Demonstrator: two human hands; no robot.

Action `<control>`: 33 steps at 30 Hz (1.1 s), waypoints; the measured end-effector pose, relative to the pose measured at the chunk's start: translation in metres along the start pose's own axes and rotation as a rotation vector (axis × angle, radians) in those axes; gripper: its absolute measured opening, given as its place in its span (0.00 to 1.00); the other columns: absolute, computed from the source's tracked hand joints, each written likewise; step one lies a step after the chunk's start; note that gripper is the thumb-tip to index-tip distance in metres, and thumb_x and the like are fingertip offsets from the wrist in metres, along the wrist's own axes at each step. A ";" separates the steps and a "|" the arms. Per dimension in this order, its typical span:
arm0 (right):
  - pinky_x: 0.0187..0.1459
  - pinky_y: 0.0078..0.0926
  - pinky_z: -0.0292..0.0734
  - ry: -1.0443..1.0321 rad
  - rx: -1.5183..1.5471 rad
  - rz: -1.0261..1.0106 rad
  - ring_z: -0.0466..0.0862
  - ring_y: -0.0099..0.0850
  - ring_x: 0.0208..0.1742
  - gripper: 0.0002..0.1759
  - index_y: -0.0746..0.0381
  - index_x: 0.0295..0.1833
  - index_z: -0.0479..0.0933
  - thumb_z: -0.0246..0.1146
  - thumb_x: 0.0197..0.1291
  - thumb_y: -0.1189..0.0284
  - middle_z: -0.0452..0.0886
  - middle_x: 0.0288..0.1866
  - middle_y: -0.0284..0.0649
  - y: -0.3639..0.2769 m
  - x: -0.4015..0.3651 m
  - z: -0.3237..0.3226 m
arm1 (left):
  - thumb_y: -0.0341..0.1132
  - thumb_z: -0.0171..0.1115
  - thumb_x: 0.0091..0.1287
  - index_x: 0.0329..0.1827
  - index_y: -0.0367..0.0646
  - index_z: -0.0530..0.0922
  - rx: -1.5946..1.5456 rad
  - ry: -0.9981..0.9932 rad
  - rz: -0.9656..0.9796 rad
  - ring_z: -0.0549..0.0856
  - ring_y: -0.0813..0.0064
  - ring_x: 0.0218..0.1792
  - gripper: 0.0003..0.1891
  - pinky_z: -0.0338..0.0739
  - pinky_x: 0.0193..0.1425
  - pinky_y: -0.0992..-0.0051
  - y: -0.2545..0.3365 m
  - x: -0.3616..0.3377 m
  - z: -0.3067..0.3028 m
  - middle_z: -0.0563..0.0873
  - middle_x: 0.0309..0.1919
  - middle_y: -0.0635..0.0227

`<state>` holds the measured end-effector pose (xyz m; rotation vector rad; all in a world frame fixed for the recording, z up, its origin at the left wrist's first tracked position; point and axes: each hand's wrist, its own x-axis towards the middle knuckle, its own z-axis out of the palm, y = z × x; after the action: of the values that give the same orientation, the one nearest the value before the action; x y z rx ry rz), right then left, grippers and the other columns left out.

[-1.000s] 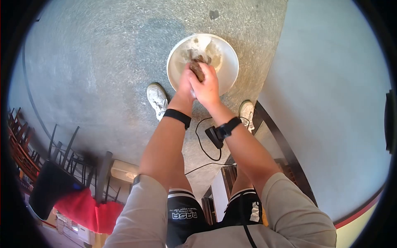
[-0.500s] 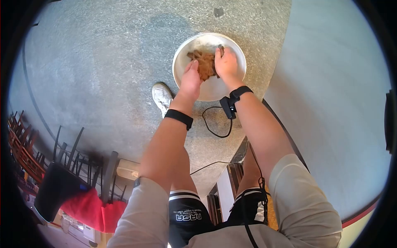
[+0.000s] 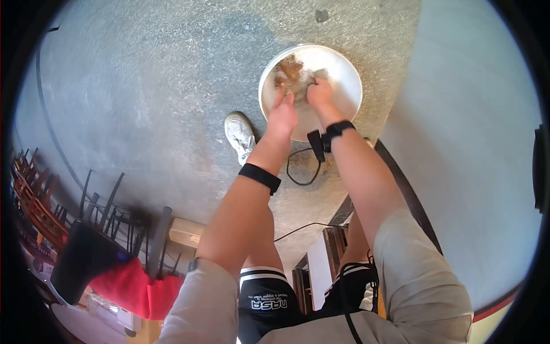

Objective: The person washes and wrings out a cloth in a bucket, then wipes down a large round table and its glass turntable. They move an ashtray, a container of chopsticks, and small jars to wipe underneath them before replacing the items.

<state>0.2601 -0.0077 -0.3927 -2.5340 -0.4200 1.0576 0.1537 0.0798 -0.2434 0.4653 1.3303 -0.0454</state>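
Observation:
A round white tub [image 3: 350, 97] stands on the floor, with both of my hands over it. Between and beyond them is a crumpled cloth-like bundle [image 3: 290, 70], brown and partly greyish, smeared by motion. My left hand [image 3: 283, 114] pinches its near left edge between thumb and fingers, though blur hides the exact grip. My right hand [image 3: 321, 97] is closed in a fist on its greyish right part. Both wrists wear black bands, and a small black device sits on the right one.
A white shoe [image 3: 239, 135] is on the speckled floor left of the tub. A black cable [image 3: 303, 182] loops near my right wrist. Chairs with dark legs [image 3: 109, 212], a red cloth [image 3: 137, 289] and a black panel lie lower left. A pale smooth surface [image 3: 470, 126] is at right.
The bundle was gathered between my hands; now it is spread and blurred, partly farther off. My right fist has drawn nearer to me. The whole view has shifted slightly, putting the tub farther right.

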 end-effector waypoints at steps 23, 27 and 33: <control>0.51 0.31 0.81 -0.513 0.974 0.356 0.83 0.28 0.50 0.17 0.66 0.60 0.75 0.56 0.66 0.75 0.82 0.51 0.42 -0.071 -0.129 -0.190 | 0.19 0.51 0.65 0.63 0.29 0.75 -0.087 -0.110 0.123 0.85 0.62 0.52 0.22 0.81 0.59 0.68 -0.009 0.016 0.011 0.86 0.49 0.55; 0.44 0.28 0.82 -0.462 0.923 0.344 0.85 0.29 0.40 0.12 0.69 0.49 0.80 0.57 0.63 0.76 0.84 0.40 0.38 -0.068 -0.104 -0.158 | 0.18 0.51 0.61 0.61 0.32 0.78 0.109 -0.261 0.197 0.85 0.67 0.52 0.23 0.79 0.60 0.71 0.011 -0.019 0.011 0.86 0.50 0.57; 0.48 0.35 0.84 -0.562 1.116 0.286 0.86 0.33 0.43 0.14 0.69 0.52 0.79 0.58 0.67 0.72 0.85 0.44 0.43 -0.088 -0.108 -0.128 | 0.39 0.66 0.71 0.53 0.36 0.81 0.013 -0.061 0.224 0.85 0.75 0.44 0.16 0.80 0.46 0.75 0.026 -0.036 0.033 0.86 0.45 0.62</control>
<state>0.2686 -0.0002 -0.2036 -1.3087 0.3550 1.5246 0.1828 0.0835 -0.1965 0.6170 1.2116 0.1170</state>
